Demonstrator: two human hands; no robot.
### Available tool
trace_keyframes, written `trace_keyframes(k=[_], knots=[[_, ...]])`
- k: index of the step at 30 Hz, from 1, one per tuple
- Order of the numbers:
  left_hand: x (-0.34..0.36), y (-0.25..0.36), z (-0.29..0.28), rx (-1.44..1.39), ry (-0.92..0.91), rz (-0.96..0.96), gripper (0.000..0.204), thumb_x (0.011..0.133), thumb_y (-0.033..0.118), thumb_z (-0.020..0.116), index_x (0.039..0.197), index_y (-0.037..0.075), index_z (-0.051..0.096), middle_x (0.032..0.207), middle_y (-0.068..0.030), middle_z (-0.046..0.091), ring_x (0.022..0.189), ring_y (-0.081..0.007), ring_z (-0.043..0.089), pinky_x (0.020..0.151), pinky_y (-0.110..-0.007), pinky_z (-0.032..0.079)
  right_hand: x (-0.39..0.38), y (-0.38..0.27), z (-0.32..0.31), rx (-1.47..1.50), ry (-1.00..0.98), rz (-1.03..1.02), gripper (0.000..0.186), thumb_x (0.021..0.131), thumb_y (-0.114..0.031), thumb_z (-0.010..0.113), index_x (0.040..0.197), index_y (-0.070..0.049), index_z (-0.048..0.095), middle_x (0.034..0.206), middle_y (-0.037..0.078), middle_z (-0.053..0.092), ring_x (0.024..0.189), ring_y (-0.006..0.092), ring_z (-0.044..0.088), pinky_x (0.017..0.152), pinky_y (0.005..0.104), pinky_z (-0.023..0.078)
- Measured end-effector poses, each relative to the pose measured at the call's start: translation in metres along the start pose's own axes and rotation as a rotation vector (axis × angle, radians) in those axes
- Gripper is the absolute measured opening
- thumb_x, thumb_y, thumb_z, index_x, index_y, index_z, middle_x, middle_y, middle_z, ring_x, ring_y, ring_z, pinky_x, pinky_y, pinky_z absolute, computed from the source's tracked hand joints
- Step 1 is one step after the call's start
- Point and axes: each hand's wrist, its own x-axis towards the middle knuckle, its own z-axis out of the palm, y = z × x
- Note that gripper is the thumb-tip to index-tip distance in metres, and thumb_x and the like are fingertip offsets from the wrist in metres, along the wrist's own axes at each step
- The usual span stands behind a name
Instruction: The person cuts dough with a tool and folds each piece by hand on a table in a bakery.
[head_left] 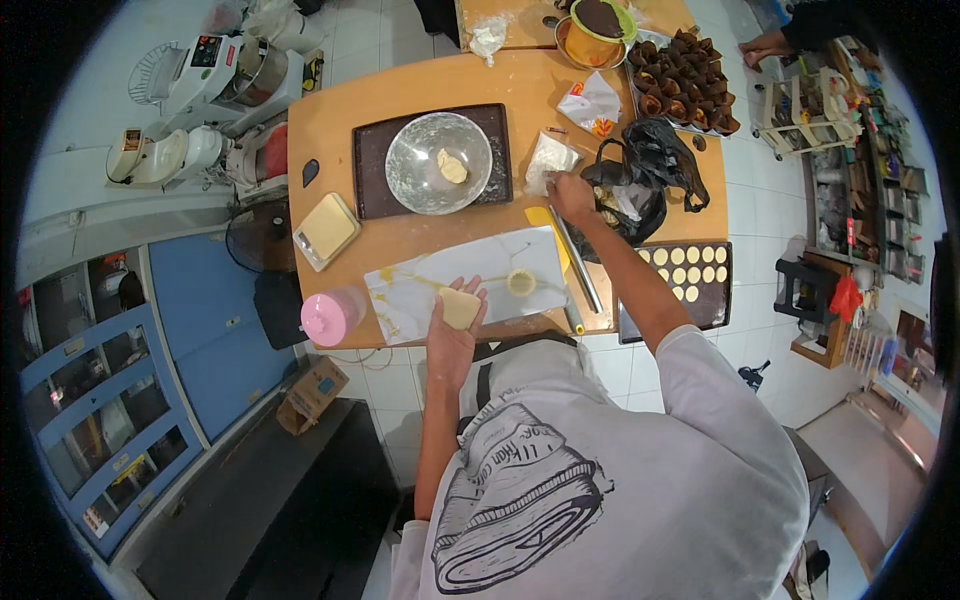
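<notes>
— Holding anything in the left hand [452, 335]?

— Yes, a flat piece of pale dough [460, 308] lies on the open palm, fingers spread loosely under it, over the near edge of the wooden surface [340, 110]. It hangs just above the white marbled board [440, 275].

— And the right hand [572, 195]?

— It reaches far across, past a metal rolling pin [578, 260] and a yellow scraper [545, 222], to a small clear bag of white powder [548, 160]. The fingers look pinched together on the bag's lower edge, though from this far I can't say for sure that they grip it.

— What else is on the board?

— A small round cutter with dough in it [521, 283], just beside the dough in the palm.

— Around that?

— A glass bowl [438, 162] with a lump of dough sits on a dark tray [372, 170] behind the board. A cream kitchen scale [325, 230] stands to the left, a pink cup [330, 315] at the near left corner. A black plastic bag [650, 165] lies right of the reaching hand, and a dark tray of small pale rounds [690, 275] rests at the right edge. Baked dark pastries [685, 85] fill a tray at the far end.
</notes>
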Motion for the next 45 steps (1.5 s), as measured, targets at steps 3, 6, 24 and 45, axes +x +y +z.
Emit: trace_keyframes(k=[3, 6, 24, 45], knots=[[0.000, -0.006, 0.002, 0.025, 0.033, 0.009, 0.056, 0.110, 0.038, 0.038, 0.151, 0.000, 0.033, 0.156, -0.0216, 0.039, 0.143, -0.0327, 0.041, 0.122, -0.042, 0.034, 0.003, 0.004, 0.010, -0.006, 0.031, 0.022, 0.028, 0.092, -0.023, 0.059, 0.111, -0.007, 0.073, 0.095, 0.022, 0.072, 0.086, 0.0414, 0.071, 0.080, 0.0515, 0.057], [-0.002, -0.006, 0.006, 0.012, 0.089, 0.054, 0.056, 0.111, 0.037, 0.036, 0.151, -0.001, 0.033, 0.155, -0.0226, 0.040, 0.143, -0.0340, 0.041, 0.123, -0.043, 0.032, 0.011, 0.002, 0.015, -0.029, 0.006, 0.056, 0.026, 0.093, -0.024, 0.058, 0.103, -0.006, 0.073, 0.094, 0.023, 0.072, 0.086, 0.0420, 0.071, 0.079, 0.0514, 0.057], [0.002, 0.009, 0.022, -0.435, -0.103, 0.167, 0.066, 0.109, 0.043, 0.036, 0.155, -0.003, 0.024, 0.160, -0.0259, 0.029, 0.148, -0.0369, 0.031, 0.123, -0.045, 0.030, -0.009, -0.019, -0.037, 0.176, 0.351, -0.151, 0.017, 0.090, -0.018, 0.066, 0.101, -0.006, 0.073, 0.083, 0.020, 0.069, 0.074, 0.0374, 0.070, 0.066, 0.0475, 0.056], [0.012, 0.048, -0.009, -0.576, -0.461, -0.191, 0.073, 0.107, 0.052, 0.031, 0.156, -0.002, 0.025, 0.160, -0.0268, 0.029, 0.147, -0.0430, 0.031, 0.122, -0.050, 0.030, -0.186, -0.299, -0.265, 0.411, 0.344, -0.564, 0.016, 0.081, -0.007, 0.079, 0.097, -0.005, 0.077, 0.061, 0.007, 0.054, 0.051, 0.0137, 0.041, 0.050, 0.0311, 0.033]])
